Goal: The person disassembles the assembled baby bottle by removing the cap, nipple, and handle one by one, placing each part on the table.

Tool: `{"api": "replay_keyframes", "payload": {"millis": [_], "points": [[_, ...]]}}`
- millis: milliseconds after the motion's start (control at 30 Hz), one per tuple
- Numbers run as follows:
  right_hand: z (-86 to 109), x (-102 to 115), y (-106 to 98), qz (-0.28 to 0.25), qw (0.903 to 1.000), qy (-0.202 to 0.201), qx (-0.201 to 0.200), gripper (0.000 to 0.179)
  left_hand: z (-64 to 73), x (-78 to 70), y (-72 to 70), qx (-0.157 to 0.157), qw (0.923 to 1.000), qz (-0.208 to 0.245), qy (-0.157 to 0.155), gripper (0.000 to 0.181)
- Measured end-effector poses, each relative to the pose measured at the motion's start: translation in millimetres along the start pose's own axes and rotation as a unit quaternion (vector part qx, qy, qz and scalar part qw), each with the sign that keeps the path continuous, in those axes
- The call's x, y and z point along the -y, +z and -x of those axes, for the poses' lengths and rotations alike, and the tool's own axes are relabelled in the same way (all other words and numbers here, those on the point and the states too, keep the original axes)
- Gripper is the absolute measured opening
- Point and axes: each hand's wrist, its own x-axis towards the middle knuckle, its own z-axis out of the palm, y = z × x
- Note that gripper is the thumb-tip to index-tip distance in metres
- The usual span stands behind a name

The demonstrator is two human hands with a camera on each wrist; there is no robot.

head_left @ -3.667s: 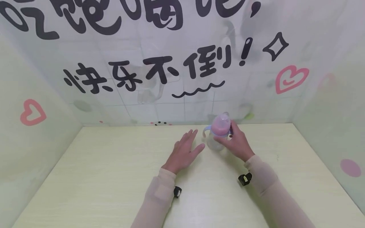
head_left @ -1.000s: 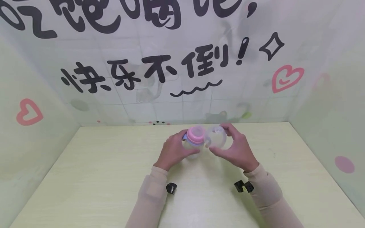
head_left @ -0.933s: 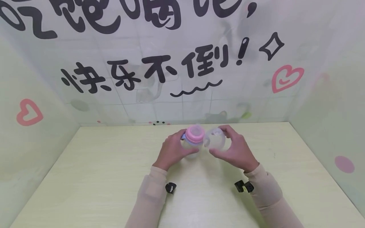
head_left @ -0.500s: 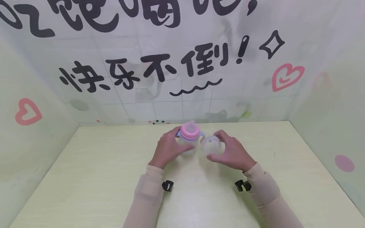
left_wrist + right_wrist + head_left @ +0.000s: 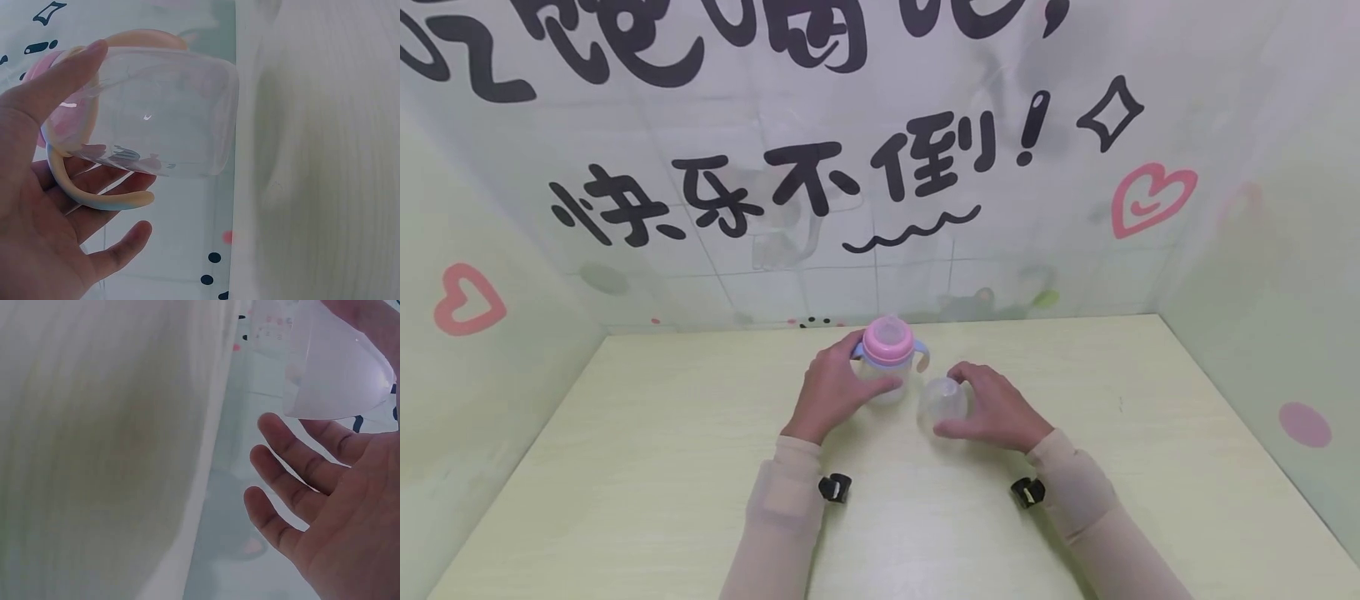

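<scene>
In the head view my left hand (image 5: pixel 833 392) grips a clear baby bottle (image 5: pixel 889 357) with a pink collar and blue side handles. The bottle is upright; whether its base touches the table I cannot tell. The left wrist view shows the thumb across the upper part of the clear bottle body (image 5: pixel 165 103), one curved handle (image 5: pixel 103 199) beside the fingers. To the right and nearer, my right hand (image 5: pixel 992 408) holds a clear domed bottle cap (image 5: pixel 945 400) between thumb and index finger. In the right wrist view the other fingers (image 5: pixel 275 465) stand away from the cap (image 5: pixel 334 369).
A pale wood-grain table (image 5: pixel 647 467) lies under both hands. Behind it rises a white back wall (image 5: pixel 820 287) with black lettering. Side walls (image 5: pixel 1262 308) close in the table left and right. A black wrist device (image 5: pixel 835 488) is on each forearm.
At first the right hand held the capped bottle and the left was free. Later the left hand has the bottle and the right the cap. Recently the hands moved left, the cap lower and nearer.
</scene>
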Motion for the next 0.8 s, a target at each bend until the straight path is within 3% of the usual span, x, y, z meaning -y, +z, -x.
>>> {"api": "replay_keyframes", "payload": {"millis": [567, 800], "points": [[-0.8, -1.4, 4.7, 0.031, 0.9980, -0.031, 0.045, 0.065, -0.6, -1.6, -0.6, 0.005, 1.0000, -0.005, -0.002, 0.079], [-0.4, -3.9, 5.2, 0.039, 0.9971, -0.023, 0.061, 0.064, -0.5, -2.6, 0.3, 0.008, 1.0000, -0.003, -0.003, 0.079]]}}
